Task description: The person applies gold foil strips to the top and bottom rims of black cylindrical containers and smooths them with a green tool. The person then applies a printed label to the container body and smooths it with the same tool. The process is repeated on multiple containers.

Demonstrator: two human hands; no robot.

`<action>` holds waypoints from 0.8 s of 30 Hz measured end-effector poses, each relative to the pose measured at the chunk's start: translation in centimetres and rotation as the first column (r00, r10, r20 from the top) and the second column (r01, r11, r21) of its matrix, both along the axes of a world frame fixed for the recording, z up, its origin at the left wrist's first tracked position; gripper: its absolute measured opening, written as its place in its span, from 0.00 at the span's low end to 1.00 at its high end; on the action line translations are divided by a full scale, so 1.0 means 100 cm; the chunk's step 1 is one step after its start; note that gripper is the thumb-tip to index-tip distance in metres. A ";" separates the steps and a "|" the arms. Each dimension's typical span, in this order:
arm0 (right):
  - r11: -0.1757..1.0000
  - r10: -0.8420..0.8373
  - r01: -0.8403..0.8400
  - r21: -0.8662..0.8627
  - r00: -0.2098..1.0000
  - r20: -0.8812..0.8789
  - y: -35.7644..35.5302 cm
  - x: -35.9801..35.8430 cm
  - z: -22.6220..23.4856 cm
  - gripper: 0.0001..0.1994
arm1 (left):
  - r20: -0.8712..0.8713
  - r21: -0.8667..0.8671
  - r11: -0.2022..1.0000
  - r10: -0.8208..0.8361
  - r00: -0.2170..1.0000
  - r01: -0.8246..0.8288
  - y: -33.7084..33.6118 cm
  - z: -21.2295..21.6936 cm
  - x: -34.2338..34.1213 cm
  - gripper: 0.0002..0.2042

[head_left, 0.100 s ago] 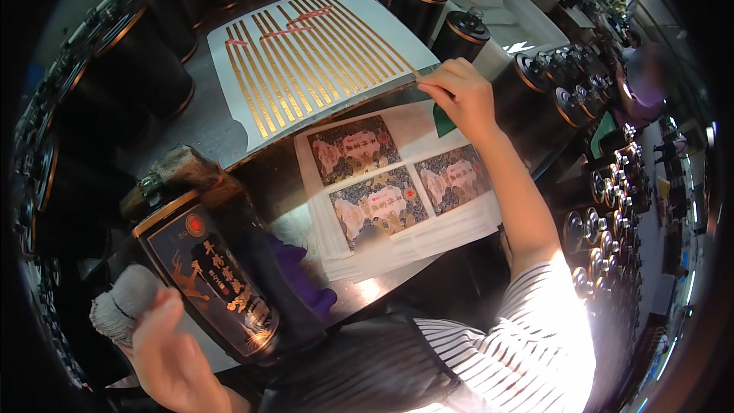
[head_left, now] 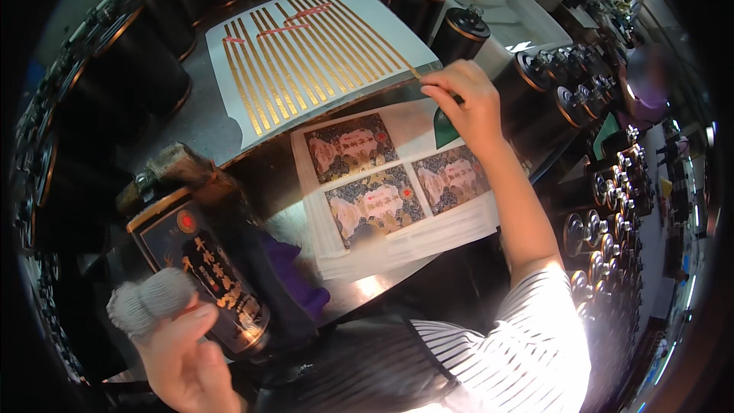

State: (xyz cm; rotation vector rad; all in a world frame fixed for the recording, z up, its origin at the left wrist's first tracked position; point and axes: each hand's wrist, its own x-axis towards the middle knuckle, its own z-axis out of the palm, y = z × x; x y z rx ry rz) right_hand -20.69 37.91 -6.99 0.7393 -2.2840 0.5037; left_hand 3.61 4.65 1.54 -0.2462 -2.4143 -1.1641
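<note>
Watching remotely through the head camera, I take the glossy white sheet (head_left: 391, 37) lined with gold strips as my landmark. Short pink-red bands (head_left: 284, 31) cross some of those strips. At the sheet's near right corner, the right hand (head_left: 468, 98) has thumb and forefinger pinched together on the end of one narrow gold strip (head_left: 413, 71), which runs off the sheet to the fingertips. Well nearer the wearer, left of the sheet, the left hand (head_left: 183, 359) is half curled, thumb against a grey ribbed-knit wad of fabric (head_left: 153, 302); I cannot tell whether it is gripped or worn. Just behind that lies a tilted black canister with a decorated front (head_left: 229, 283). Nearer than the sheet: pale papers bearing three printed panels (head_left: 375, 208). Beyond its right corner: a round black knob-lidded canister (head_left: 463, 30).
</note>
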 end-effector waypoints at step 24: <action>0.788 0.615 -0.553 -0.271 0.694 0.373 -0.101 0.188 0.050 0.12 | 0.427 0.067 0.982 -0.186 0.885 0.174 0.053 -0.024 0.032 0.04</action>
